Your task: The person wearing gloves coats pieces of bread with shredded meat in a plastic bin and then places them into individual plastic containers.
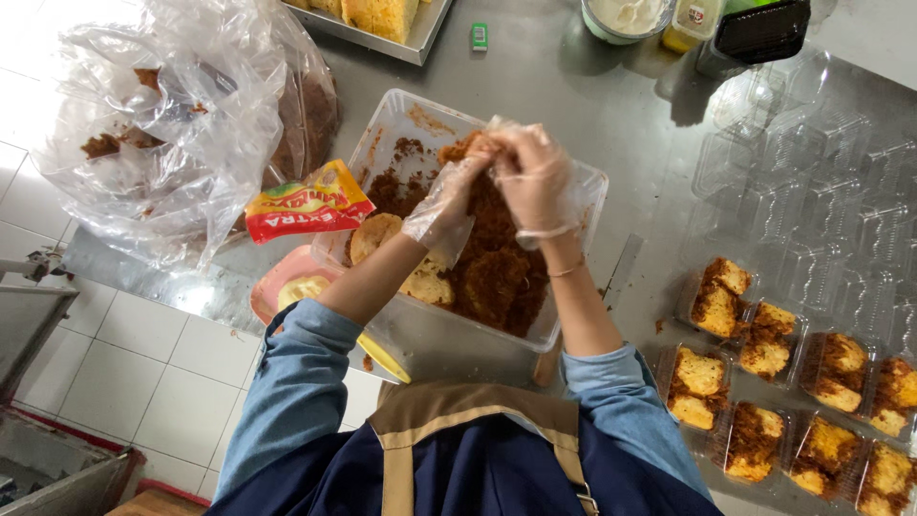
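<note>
Both my hands wear thin clear plastic gloves and meet above a clear plastic tub (585,182). The tub holds brown shredded floss (497,277) and a few pale bread rolls (374,234). My left hand (449,196) and my right hand (533,177) press together on a roll covered in the brown floss (470,148), held over the tub's far side.
Several floss-coated pieces (764,382) sit in clear clamshell boxes at the right, with empty clamshells (821,162) beyond them. A large crumpled plastic bag (172,124) and a red and yellow sachet (306,203) lie at the left. A metal tray (420,38), tubs and a black container stand at the far edge.
</note>
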